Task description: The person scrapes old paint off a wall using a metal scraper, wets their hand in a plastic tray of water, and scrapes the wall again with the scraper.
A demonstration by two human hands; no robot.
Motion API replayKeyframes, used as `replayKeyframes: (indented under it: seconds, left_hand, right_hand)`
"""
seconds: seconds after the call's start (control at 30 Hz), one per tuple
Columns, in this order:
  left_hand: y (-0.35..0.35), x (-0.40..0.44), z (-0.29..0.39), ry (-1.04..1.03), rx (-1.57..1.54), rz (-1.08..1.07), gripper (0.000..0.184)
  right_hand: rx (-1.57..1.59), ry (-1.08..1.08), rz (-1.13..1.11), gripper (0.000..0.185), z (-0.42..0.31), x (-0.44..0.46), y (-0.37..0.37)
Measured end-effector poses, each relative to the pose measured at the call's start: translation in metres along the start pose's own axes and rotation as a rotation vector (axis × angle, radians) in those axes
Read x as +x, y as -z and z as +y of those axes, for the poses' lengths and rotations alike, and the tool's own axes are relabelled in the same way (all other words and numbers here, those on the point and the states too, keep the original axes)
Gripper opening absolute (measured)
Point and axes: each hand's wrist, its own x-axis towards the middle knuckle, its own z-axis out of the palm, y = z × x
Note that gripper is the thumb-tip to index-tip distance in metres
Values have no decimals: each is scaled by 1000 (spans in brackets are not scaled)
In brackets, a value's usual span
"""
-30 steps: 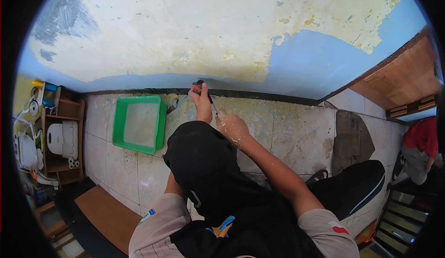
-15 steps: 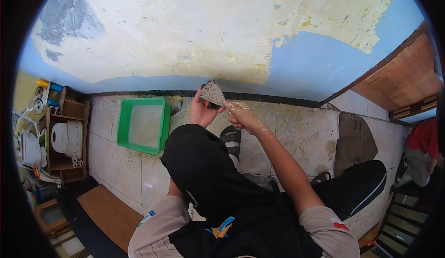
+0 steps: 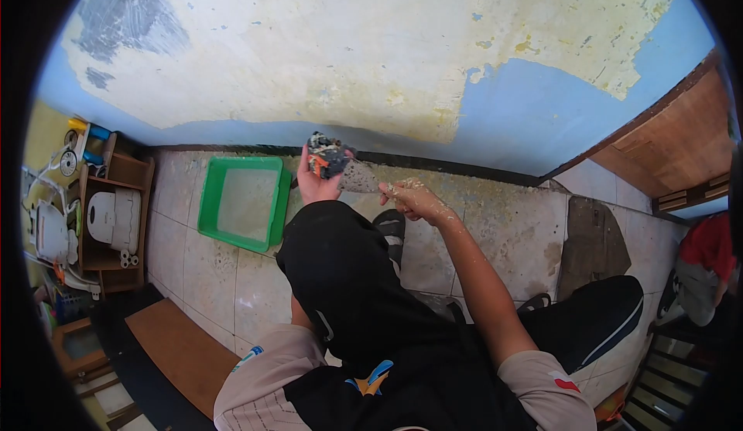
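My right hand [image 3: 418,200] is closed round the handle of a scraper [image 3: 358,176], whose broad blade is speckled with debris and points left. Pale flakes cling to this hand and forearm. In my left hand [image 3: 316,189] is a crumpled dark rag [image 3: 326,156] with orange and pale patches, my fingers wrapped round it. The blade's edge lies against or just beside the rag; I cannot tell if they touch. Both hands are above the floor near the foot of the wall [image 3: 309,67], where the paint is partly stripped to a pale yellowish layer with blue left around it.
A green basin [image 3: 277,214] holding cloudy liquid stands on the tiled floor [image 3: 213,276], left of my hands. Paint flakes litter the floor. A brown shelf unit [image 3: 116,280] is at the left, a dark flat piece [image 3: 592,237] at the right. A person in red [image 3: 710,245] sits far right.
My left hand has turned and moved left, bringing the rag into full view. The scraper blade has swung down from over my left hand to the rag's right side.
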Motion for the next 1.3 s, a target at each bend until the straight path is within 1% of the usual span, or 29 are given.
replayKeyframes:
  seconds: [0.03, 0.1, 0.17, 0.2, 0.23, 0.27, 0.3, 0.33, 0.37, 0.4, 0.47, 0.53, 0.57, 0.6, 0.63, 0.67, 0.73, 0.77, 0.8, 0.83, 0.87, 0.9, 0.97, 1.0, 1.07, 1.1, 1.17, 1.23, 1.3]
  left_hand:
    - [8, 2, 11, -1, 2, -3, 37]
    - [20, 2, 39, -29, -215, -48, 36]
    - [11, -15, 67, -188, -81, 170, 34]
    - [14, -22, 86, -217, 13, 311, 31]
    - [17, -30, 105, -225, 130, 322, 29]
    - [39, -32, 135, -211, 259, 217, 26]
    - [62, -28, 162, -222, 377, 230, 22]
    - [97, -22, 196, -262, 507, 251, 16]
    - [121, -22, 219, -327, 622, 366, 14]
    - [136, -22, 238, -324, 704, 458, 15]
    - [189, -18, 280, -378, 995, 555, 17]
    - [194, -29, 278, -311, 1240, 745, 25]
    - [222, -28, 286, -305, 1240, 728, 25]
    - [258, -19, 295, -247, 1333, 815, 35]
    - [272, -9, 294, -189, 1425, 903, 45]
    - [267, -7, 288, -187, 1422, 888, 45]
    - [238, -15, 265, 23, 1450, 792, 61]
    - [225, -8, 254, 19, 1449, 778, 61]
    - [209, 3, 243, -191, 1611, 725, 61]
    - [190, 13, 231, -411, 1759, 663, 61]
    - [167, 24, 223, -516, 1720, 512, 57]
    - [120, 30, 207, -616, 1673, 362, 54]
    - [-22, 6, 143, -593, 1594, 128, 42]
    - [-84, -8, 113, -581, 1576, -56, 35]
    - [-182, -30, 61, -565, 1612, -380, 26]
    - [-221, -41, 38, -555, 1674, -521, 24]
    - [-297, -69, -15, -775, 1942, -982, 26]
    - [-347, -90, -70, -891, 1990, -1311, 32]
    - [-371, -91, -118, -1109, 2018, -1583, 36]
  right_hand:
    - [-32, -8, -1, 49, -1, -2, 4]
    - [-64, -2, 23, 49, 6, -3, 15]
    - [-94, 12, 82, 49, 15, 0, 29]
    - [-97, -2, 97, 48, 22, 2, 35]
    - [-96, -16, 118, 47, 29, 2, 42]
    - [-137, 19, 121, 48, 34, -2, 49]
    - [-121, 35, 180, 48, 39, -5, 56]
    - [-178, 2, 155, 49, 45, -7, 61]
    - [-236, -38, 124, 49, 50, -10, 66]
    - [-224, -35, 167, 49, 53, -15, 71]
    - [-242, -127, 106, 55, 60, -24, 80]
    - [-170, -126, 109, 56, 72, -32, 92]
    - [-110, -118, 91, 58, 74, -35, 98]
    - [-109, -113, 107, 58, 69, -43, 101]
    - [-134, -95, 145, 56, 59, -55, 101]
    - [-160, -77, 181, 54, 46, -66, 99]
    - [-133, -8, 170, 52, 16, -86, 96]
    - [-101, 57, 146, 50, 0, -94, 93]
    - [-102, 67, 156, 50, -16, -102, 90]
    - [-33, 189, 162, 47, -32, -110, 87]
    - [37, 309, 165, 45, -47, -120, 85]
    - [36, 317, 171, 45, -62, -131, 84]
    - [183, 552, 376, 41, -88, -151, 85]
    - [181, 556, 373, 41, -95, -159, 87]
    - [306, 749, 592, 43, -105, -176, 94]
    - [306, 749, 583, 43, -107, -183, 97]
    - [337, 745, 782, 45, -111, -193, 104]
    - [349, 758, 790, 47, -114, -198, 108]
    - [313, 725, 899, 48, -118, -204, 111]
